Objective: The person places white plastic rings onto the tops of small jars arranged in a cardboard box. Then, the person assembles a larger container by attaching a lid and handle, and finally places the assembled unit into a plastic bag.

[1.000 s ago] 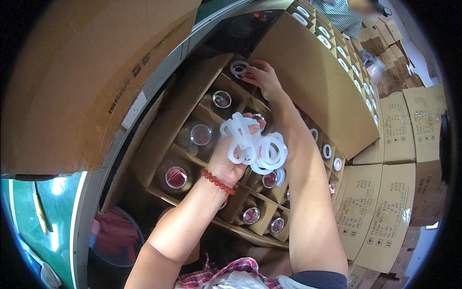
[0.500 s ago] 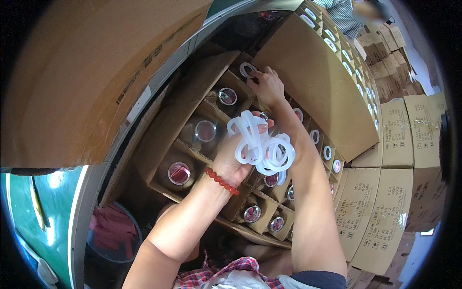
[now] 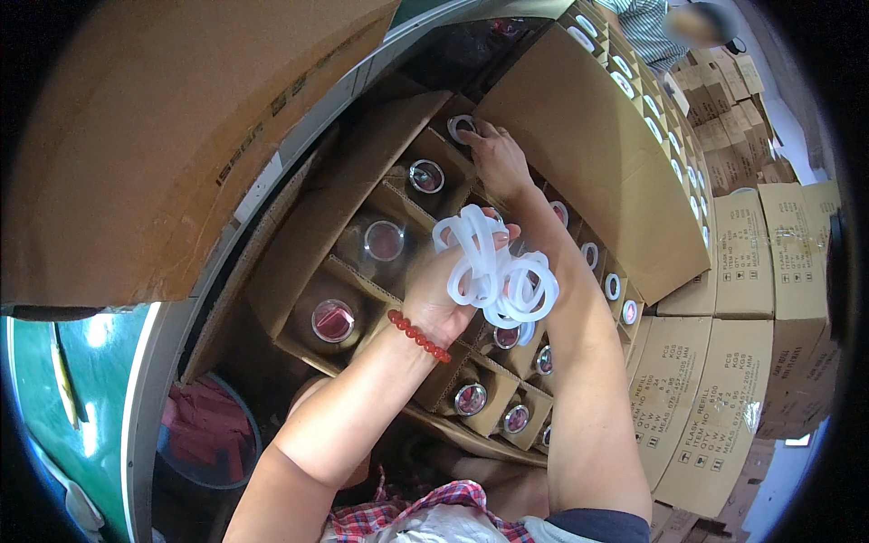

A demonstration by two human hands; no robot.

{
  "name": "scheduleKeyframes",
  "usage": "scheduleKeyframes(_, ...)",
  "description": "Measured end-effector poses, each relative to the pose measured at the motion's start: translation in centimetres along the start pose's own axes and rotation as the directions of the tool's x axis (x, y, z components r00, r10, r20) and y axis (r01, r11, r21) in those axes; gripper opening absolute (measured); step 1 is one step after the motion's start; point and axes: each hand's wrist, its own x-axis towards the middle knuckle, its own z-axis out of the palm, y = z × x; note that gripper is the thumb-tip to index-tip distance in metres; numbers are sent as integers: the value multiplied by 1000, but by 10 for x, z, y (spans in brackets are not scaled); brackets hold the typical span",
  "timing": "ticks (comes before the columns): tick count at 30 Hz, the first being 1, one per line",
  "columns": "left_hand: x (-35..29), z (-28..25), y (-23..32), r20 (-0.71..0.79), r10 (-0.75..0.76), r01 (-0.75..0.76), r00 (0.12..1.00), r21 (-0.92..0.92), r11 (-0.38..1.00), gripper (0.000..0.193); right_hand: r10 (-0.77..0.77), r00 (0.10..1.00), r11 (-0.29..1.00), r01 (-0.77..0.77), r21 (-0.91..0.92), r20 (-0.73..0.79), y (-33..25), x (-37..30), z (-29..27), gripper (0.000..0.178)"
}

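Note:
My left hand, palm up over the carton and with a red bead bracelet at the wrist, holds a bunch of white translucent rings. Several of them hang off the fingers. At the far corner of the divided carton, my right hand has its fingertips on a white ring at a flask mouth. Glass flasks with shiny round mouths, such as a near-left flask, stand in the compartments. Along the right side, some mouths carry white rings, including one ring. My right forearm hides several compartments.
A raised carton flap borders the far right side. Beyond it stands another carton of ringed flasks. Closed cartons are stacked at right; a large carton rises at left. A bin with red material sits lower left. Another person is at the back.
My right fingers have shifted slightly, staying at the ring on the far flask. The left hand has barely moved with its bunch of rings. The whole view has shifted a little.

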Motion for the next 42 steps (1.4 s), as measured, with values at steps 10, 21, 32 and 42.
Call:
scheduleKeyframes(10, 3, 0, -3, -2, 16, -16, 1000, 31, 999, 40, 65, 998, 992, -66, -111, -13, -1, 26, 4, 40)
scheduleKeyframes(21, 0, 0, 0, 3, -1, 1, 1000, 60, 998, 41, 20, 1000, 978, -23, 209, 16, 6, 46, 3, 29)
scheduleKeyframes(32, 1, -1, 1, 10, 34, -35, 999, 47, 998, 35, -43, 999, 980, 42, 196, 4, 15, 33, 10, 42)
scheduleKeyframes(42, 12, -15, 21, -156, 141, -141, 978, 9, 990, 28, 239, 935, 761, -13, 648, -263, -37, -48, -103, 34)
